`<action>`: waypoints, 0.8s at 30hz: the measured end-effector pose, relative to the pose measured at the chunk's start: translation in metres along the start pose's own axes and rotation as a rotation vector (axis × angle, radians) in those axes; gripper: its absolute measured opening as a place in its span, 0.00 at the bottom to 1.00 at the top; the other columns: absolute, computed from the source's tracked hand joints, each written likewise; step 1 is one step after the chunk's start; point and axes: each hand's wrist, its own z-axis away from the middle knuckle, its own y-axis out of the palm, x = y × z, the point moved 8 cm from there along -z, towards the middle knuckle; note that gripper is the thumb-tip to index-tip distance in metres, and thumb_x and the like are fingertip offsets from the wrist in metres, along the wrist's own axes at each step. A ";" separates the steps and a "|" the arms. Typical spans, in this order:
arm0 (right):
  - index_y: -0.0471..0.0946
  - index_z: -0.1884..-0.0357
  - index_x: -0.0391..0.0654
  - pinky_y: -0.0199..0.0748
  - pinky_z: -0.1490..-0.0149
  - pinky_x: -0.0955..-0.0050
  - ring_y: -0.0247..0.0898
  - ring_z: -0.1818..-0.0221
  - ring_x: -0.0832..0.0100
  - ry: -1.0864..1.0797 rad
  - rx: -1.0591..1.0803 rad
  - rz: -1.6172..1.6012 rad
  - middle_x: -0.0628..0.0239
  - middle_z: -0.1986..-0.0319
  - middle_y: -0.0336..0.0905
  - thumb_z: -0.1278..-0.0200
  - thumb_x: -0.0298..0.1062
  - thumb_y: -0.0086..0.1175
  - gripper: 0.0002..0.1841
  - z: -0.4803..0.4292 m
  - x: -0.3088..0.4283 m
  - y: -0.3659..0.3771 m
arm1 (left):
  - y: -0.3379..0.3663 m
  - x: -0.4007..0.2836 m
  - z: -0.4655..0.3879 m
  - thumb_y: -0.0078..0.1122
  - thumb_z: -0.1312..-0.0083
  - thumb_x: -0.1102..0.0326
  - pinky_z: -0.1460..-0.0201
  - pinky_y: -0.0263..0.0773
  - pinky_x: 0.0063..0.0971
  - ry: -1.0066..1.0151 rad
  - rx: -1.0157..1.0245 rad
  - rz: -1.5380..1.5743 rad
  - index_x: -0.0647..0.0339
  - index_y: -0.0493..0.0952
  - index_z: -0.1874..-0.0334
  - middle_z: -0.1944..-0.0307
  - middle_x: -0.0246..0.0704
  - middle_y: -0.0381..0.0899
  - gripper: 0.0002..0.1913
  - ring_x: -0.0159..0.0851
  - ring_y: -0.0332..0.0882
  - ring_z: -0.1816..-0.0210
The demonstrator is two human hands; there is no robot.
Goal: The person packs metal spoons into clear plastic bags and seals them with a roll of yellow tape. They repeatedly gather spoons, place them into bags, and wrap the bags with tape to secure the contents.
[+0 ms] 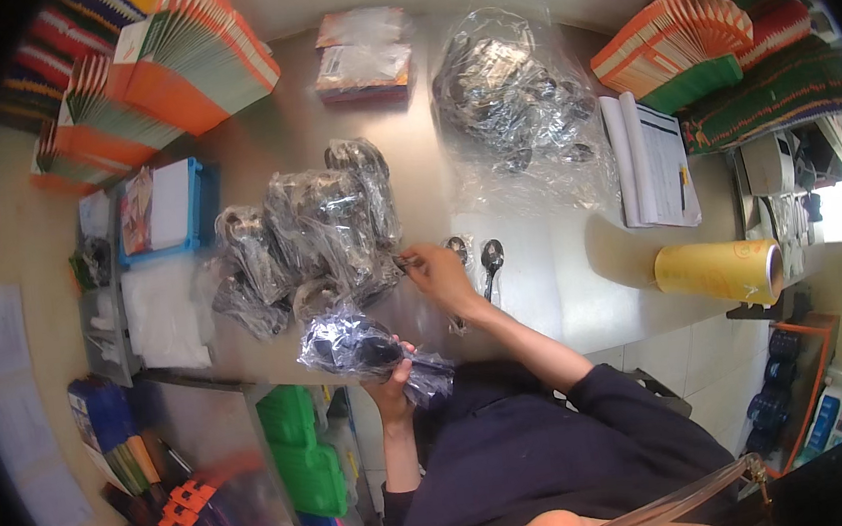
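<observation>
My left hand (394, 385) grips a bundle of black plastic spoons (349, 344) in crinkled clear wrap, held near the table's front edge. My right hand (433, 273) reaches over the metal table, its fingertips pinched on a small dark item (400, 262), mostly hidden; it may be a spoon end. Right beside that hand lie a single black spoon (492, 257) and another spoon in clear film (457, 246). Beyond both hands sits a pile of plastic-wrapped bundles of dark spoons (326, 204).
A large clear bag of dark cutlery (503, 83) stands at the back. Stacked packs (363, 73) sit left of it. To the right are papers with a pen (660, 167) and a yellow film roll (715, 271). At left are a blue tray (194, 208) and white bags (163, 316).
</observation>
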 end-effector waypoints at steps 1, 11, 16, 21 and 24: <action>0.77 0.61 0.39 0.71 0.69 0.75 0.72 0.77 0.72 -0.087 -0.047 -0.019 0.63 0.76 0.75 0.51 0.25 0.60 0.13 0.009 0.012 -0.016 | 0.000 -0.004 -0.001 0.69 0.54 0.75 0.53 0.72 0.30 0.035 -0.028 -0.084 0.64 0.71 0.52 0.58 0.34 0.74 0.25 0.36 0.76 0.60; 0.72 0.61 0.44 0.51 0.36 0.57 0.51 0.38 0.55 -0.440 0.083 -0.413 0.51 0.49 0.62 0.44 0.37 0.55 0.11 0.097 0.100 -0.032 | 0.037 0.008 0.017 0.76 0.58 0.68 0.42 0.66 0.30 0.103 -0.024 -0.404 0.65 0.57 0.40 0.47 0.37 0.68 0.44 0.36 0.69 0.46; 0.60 0.43 0.45 0.29 0.29 0.47 0.26 0.27 0.49 -0.491 0.259 -0.383 0.51 0.33 0.46 0.30 0.51 0.36 0.23 0.112 0.109 -0.026 | 0.045 -0.003 0.043 0.75 0.59 0.70 0.43 0.68 0.31 0.171 0.124 -0.377 0.66 0.61 0.42 0.45 0.37 0.69 0.41 0.37 0.70 0.45; 0.60 0.36 0.45 0.48 0.33 0.57 0.45 0.31 0.63 -0.058 0.366 -0.677 0.56 0.35 0.53 0.35 0.50 0.48 0.30 0.100 0.060 -0.028 | 0.029 0.035 0.051 0.70 0.54 0.75 0.50 0.72 0.28 -0.232 0.114 -0.309 0.65 0.71 0.49 0.59 0.34 0.79 0.27 0.32 0.77 0.56; 0.61 0.37 0.45 0.70 0.49 0.61 0.66 0.49 0.59 0.017 -0.396 0.394 0.54 0.49 0.64 0.46 0.41 0.61 0.34 0.062 -0.004 -0.086 | 0.033 0.025 0.045 0.64 0.53 0.78 0.52 0.72 0.29 -0.051 0.239 -0.347 0.67 0.70 0.50 0.63 0.36 0.79 0.25 0.34 0.77 0.57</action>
